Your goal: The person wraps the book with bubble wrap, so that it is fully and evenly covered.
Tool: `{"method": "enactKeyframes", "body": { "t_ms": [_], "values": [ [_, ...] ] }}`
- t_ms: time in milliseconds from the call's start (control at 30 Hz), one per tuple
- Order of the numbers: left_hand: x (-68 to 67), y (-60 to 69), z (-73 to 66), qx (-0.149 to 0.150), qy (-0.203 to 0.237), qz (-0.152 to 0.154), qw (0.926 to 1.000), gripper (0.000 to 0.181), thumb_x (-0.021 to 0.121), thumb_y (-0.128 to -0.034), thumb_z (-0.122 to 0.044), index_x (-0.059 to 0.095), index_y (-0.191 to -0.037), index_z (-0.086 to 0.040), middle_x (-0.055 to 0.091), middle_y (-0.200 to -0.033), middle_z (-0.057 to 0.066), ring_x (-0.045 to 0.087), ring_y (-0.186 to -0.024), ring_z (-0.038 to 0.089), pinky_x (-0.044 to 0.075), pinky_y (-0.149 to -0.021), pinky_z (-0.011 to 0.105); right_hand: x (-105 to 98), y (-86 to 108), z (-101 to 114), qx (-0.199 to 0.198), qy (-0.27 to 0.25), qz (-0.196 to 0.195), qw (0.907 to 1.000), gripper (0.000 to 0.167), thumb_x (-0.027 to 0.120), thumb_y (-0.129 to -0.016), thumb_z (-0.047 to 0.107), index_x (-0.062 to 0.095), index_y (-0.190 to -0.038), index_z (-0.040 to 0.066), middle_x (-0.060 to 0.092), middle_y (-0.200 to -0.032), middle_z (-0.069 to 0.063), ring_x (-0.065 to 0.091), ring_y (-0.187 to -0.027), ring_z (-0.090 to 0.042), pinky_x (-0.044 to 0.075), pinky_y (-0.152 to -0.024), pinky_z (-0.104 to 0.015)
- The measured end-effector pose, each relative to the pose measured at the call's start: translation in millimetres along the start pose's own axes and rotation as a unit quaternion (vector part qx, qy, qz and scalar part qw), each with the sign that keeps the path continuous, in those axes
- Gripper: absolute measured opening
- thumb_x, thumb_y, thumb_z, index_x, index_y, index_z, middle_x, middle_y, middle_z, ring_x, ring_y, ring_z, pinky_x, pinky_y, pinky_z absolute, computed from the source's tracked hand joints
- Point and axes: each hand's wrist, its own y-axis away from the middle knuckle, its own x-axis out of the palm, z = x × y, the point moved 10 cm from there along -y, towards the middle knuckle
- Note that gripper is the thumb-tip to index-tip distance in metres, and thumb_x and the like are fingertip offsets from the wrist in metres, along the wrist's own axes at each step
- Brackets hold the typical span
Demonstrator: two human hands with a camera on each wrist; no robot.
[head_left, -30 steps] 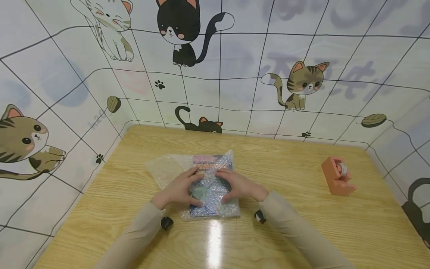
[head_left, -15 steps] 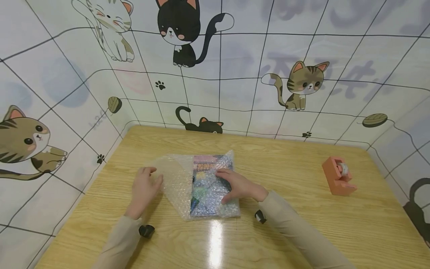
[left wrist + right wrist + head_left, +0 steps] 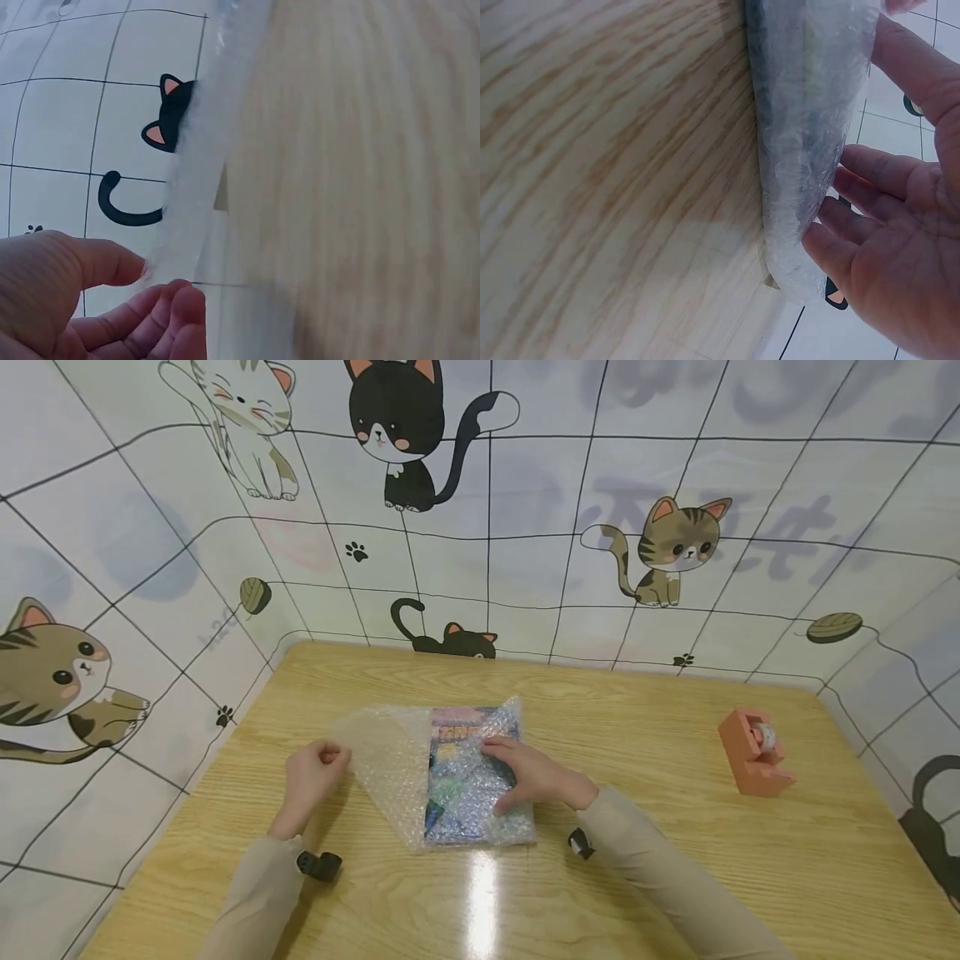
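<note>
A book with a colourful cover [image 3: 453, 785] lies on the table under clear bubble wrap [image 3: 386, 760], whose loose part spreads to the left. My left hand [image 3: 311, 777] pinches the left corner of that loose wrap; in the left wrist view the wrap's edge [image 3: 202, 150] meets the thumb and fingertips of the hand [image 3: 105, 300]. My right hand [image 3: 536, 774] rests on the right part of the wrapped book, fingers spread. From the right wrist view, the fingers of this hand [image 3: 900, 202] touch the wrapped surface [image 3: 802, 150].
An orange tape dispenser [image 3: 753, 756] with a roll of tape stands at the right of the wooden table [image 3: 630, 718]. Behind and beside the table hangs a white sheet [image 3: 540, 568] with printed cats and grid lines.
My left hand has left the book, moved left to the wrap's loose corner, and closed its fingers on it. The right hand has stayed in place on the book.
</note>
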Motion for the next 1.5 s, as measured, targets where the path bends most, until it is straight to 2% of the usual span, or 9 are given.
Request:
{"method": "enactKeyframes", "body": {
  "t_ms": [167, 300, 433, 700, 867, 1000, 1100, 1300, 1500],
  "values": [
    [6.1, -4.9, -6.9, -0.033, 0.069, 0.022, 0.9968, 0.015, 0.054, -0.0879, -0.008, 0.064, -0.089, 0.003, 0.067, -0.072, 0.012, 0.065, -0.059, 0.021, 0.048, -0.049, 0.020, 0, 0.7, 1, 0.009, -0.003, 0.003, 1.0000, 0.093, 0.082, -0.071, 0.029, 0.032, -0.141, -0.007, 0.027, -0.147, -0.025, 0.026, -0.135, -0.040, 0.027, -0.108, -0.050],
    [9.3, -8.8, -22.0, -0.044, 0.109, 0.039, 0.9923, 0.013, 0.053, -0.0884, -0.008, 0.061, -0.090, 0.001, 0.070, -0.079, 0.016, 0.066, -0.060, 0.019, 0.051, -0.051, 0.019, 0, 0.4, 1, 0.008, 0.002, 0.002, 1.0000, 0.092, 0.082, -0.071, 0.029, 0.033, -0.141, -0.008, 0.028, -0.147, -0.024, 0.027, -0.135, -0.040, 0.027, -0.108, -0.049],
    [11.9, -12.5, -43.8, -0.029, 0.126, 0.046, 0.9906, 0.011, 0.054, -0.0884, -0.008, 0.060, -0.089, 0.000, 0.069, -0.078, 0.017, 0.065, -0.060, 0.018, 0.052, -0.053, 0.019, 1, 0.2, 1, 0.008, 0.004, 0.003, 1.0000, 0.091, 0.082, -0.071, 0.029, 0.034, -0.140, -0.007, 0.028, -0.147, -0.024, 0.027, -0.135, -0.039, 0.026, -0.109, -0.048],
    [27.2, -15.3, -92.5, 0.025, 0.163, 0.059, 0.9845, 0.010, 0.056, -0.0870, -0.005, 0.064, -0.083, 0.000, 0.068, -0.071, 0.012, 0.066, -0.065, 0.032, 0.048, -0.048, 0.022, 2, -1.2, -1, 0.014, 0.005, 0.004, 0.9999, 0.090, 0.082, -0.071, 0.029, 0.035, -0.140, -0.006, 0.028, -0.148, -0.023, 0.026, -0.136, -0.038, 0.026, -0.109, -0.048],
    [43.5, -14.0, -123.1, 0.084, 0.144, 0.072, 0.9833, 0.008, 0.057, -0.0859, -0.003, 0.063, -0.081, -0.001, 0.066, -0.067, 0.011, 0.066, -0.062, 0.028, 0.042, -0.044, 0.024, 3, -1.8, -2, 0.013, 0.008, 0.005, 0.9999, 0.091, 0.082, -0.071, 0.030, 0.035, -0.140, -0.006, 0.027, -0.148, -0.022, 0.026, -0.136, -0.037, 0.025, -0.109, -0.047],
    [61.7, -12.3, -144.7, 0.133, 0.118, 0.073, 0.9814, 0.007, 0.059, -0.0829, -0.002, 0.063, -0.077, -0.002, 0.066, -0.065, 0.009, 0.063, -0.057, 0.021, 0.045, -0.046, 0.025, 1, -1.7, 0, 0.004, 0.011, 0.000, 0.9999, 0.090, 0.082, -0.071, 0.030, 0.036, -0.139, -0.007, 0.029, -0.147, -0.023, 0.027, -0.135, -0.038, 0.027, -0.108, -0.047],
    [78.9, -11.7, -155.5, 0.158, 0.102, 0.079, 0.9790, 0.007, 0.061, -0.0810, -0.002, 0.063, -0.074, -0.003, 0.066, -0.066, 0.008, 0.062, -0.058, 0.019, 0.047, -0.049, 0.026, -1, -0.9, 2, -0.003, 0.009, -0.004, 0.9999, 0.089, 0.082, -0.071, 0.028, 0.036, -0.138, -0.009, 0.031, -0.146, -0.025, 0.028, -0.134, -0.038, 0.028, -0.108, -0.047],
    [104.7, -9.9, -163.4, 0.193, 0.049, 0.076, 0.9770, 0.004, 0.063, -0.0759, -0.003, 0.062, -0.072, -0.003, 0.064, -0.067, 0.007, 0.059, -0.058, 0.018, 0.048, -0.052, 0.027, -2, 0.3, 5, -0.012, 0.008, -0.006, 0.9999, 0.089, 0.082, -0.072, 0.027, 0.036, -0.137, -0.011, 0.031, -0.145, -0.027, 0.029, -0.134, -0.039, 0.028, -0.108, -0.047],
    [117.6, -7.4, -162.1, 0.189, 0.012, 0.087, 0.9779, 0.005, 0.063, -0.0750, -0.006, 0.063, -0.071, -0.004, 0.063, -0.066, 0.006, 0.058, -0.060, 0.020, 0.048, -0.054, 0.029, -3, 0.6, 6, -0.016, 0.008, -0.011, 0.9998, 0.090, 0.082, -0.071, 0.028, 0.035, -0.137, -0.012, 0.031, -0.145, -0.027, 0.030, -0.133, -0.039, 0.028, -0.108, -0.047]
  ]
}}
